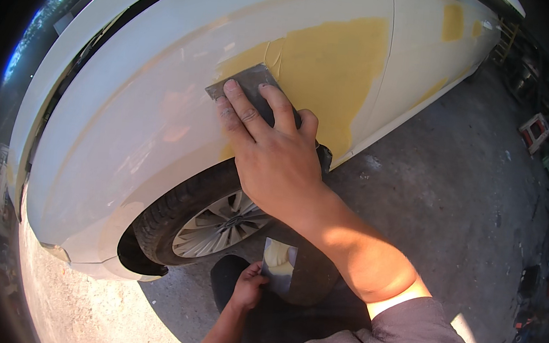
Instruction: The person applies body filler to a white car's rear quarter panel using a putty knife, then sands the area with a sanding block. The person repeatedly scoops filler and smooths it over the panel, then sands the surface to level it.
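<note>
My right hand [281, 147] presses a flat dark filler spreader [250, 87] against the white fender [128, 109] of a car, its fingers spread over the blade. The spreader's edge lies on yellow body filler [332, 69], which coats the panel behind the wheel arch; thin ridges show in it just beyond the blade. Lower down, by my knee, my left hand [249, 284] grips a flat mixing plate [278, 270] by its left edge. Pale yellow filler lies on that plate. Part of the spreader is hidden under my right fingers.
Below the fender is the front wheel [223, 226] with its silver rim. More filler patches [453, 23] mark the car's side farther back. At the right, stools [535, 133] and assorted items stand along the concrete floor [430, 185].
</note>
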A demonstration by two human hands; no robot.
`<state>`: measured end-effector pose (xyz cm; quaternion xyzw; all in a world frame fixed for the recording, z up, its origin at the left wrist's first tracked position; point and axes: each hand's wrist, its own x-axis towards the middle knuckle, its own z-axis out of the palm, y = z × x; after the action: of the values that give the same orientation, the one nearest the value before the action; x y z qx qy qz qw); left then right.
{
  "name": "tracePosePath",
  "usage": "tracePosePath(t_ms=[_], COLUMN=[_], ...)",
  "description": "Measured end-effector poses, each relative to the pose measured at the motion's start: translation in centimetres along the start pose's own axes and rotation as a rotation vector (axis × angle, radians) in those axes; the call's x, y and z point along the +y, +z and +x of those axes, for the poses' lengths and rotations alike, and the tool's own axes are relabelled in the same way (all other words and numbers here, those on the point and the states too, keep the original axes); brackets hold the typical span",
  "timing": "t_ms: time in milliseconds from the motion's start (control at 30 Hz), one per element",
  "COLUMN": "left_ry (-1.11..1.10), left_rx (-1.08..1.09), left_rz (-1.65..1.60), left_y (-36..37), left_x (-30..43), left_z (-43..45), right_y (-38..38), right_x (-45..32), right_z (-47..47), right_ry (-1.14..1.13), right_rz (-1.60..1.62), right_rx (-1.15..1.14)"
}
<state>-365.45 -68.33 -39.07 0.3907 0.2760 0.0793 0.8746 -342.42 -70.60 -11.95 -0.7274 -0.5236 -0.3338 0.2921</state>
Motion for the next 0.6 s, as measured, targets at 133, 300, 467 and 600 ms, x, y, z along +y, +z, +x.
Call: tracePosePath(t_ms=[133,300,467,600], left_ry=[-0.004,0.009,-0.025,-0.013], left_rx=[-0.003,0.01,0.034,0.016], left_rz=[0.007,0.0,0.01,-0.004], left_y=[0.1,0.3,0.2,0.4], left_x=[0.4,0.6,0.2,0.4], left_z=[0.0,-0.3,-0.1,-0.3], right_y=[-1.2,-4.6,-3.1,-1.4], right_x=[-0.4,4.5,3.3,-0.8], right_z=[-2.0,1.5,3.1,0.3], right_ry=[0.023,0.115,0.111,0.149], right_rz=[0.039,0.038,0.072,0.086], right_rx=[-0.105,0.082,-0.003,-0.09])
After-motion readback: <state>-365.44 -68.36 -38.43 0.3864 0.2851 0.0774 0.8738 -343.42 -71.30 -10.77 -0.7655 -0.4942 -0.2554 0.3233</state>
